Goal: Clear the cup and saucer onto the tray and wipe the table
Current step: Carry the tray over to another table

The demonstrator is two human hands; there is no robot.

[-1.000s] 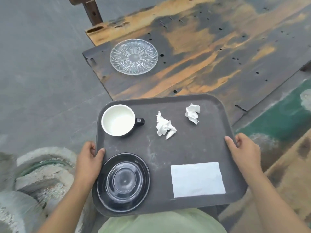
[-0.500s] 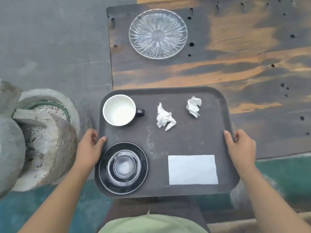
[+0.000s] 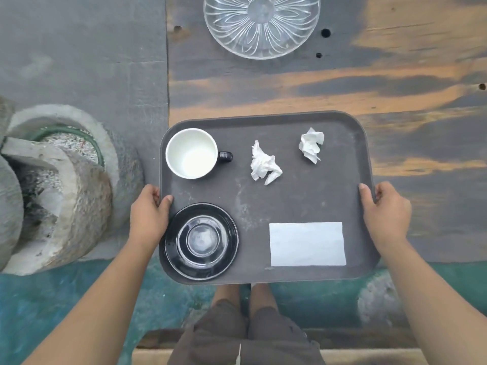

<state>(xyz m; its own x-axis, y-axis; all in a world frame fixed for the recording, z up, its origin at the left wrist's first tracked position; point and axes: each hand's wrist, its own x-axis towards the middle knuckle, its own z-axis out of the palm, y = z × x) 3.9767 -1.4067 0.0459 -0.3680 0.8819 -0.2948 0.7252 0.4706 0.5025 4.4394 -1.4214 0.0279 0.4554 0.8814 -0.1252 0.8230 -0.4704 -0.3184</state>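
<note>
I hold a dark grey tray (image 3: 303,204) by both sides over the near edge of the wooden table (image 3: 342,88). My left hand (image 3: 149,214) grips its left rim and my right hand (image 3: 384,214) grips its right rim. On the tray, a white-lined black cup (image 3: 191,153) stands upright at the far left. A black saucer (image 3: 201,241) lies at the near left. Two crumpled white tissues (image 3: 263,163) (image 3: 311,144) lie in the far half, and a flat white napkin (image 3: 307,244) lies at the near right.
A clear glass plate (image 3: 262,23) sits on the table beyond the tray. Broken concrete pots (image 3: 60,185) stand on the floor at the left. My legs (image 3: 247,325) show below the tray, above a teal-painted floor.
The view has swung round and the table now sits squarely in front of me, closer. The tray has stayed level in both hands, and nothing on it has shifted.
</note>
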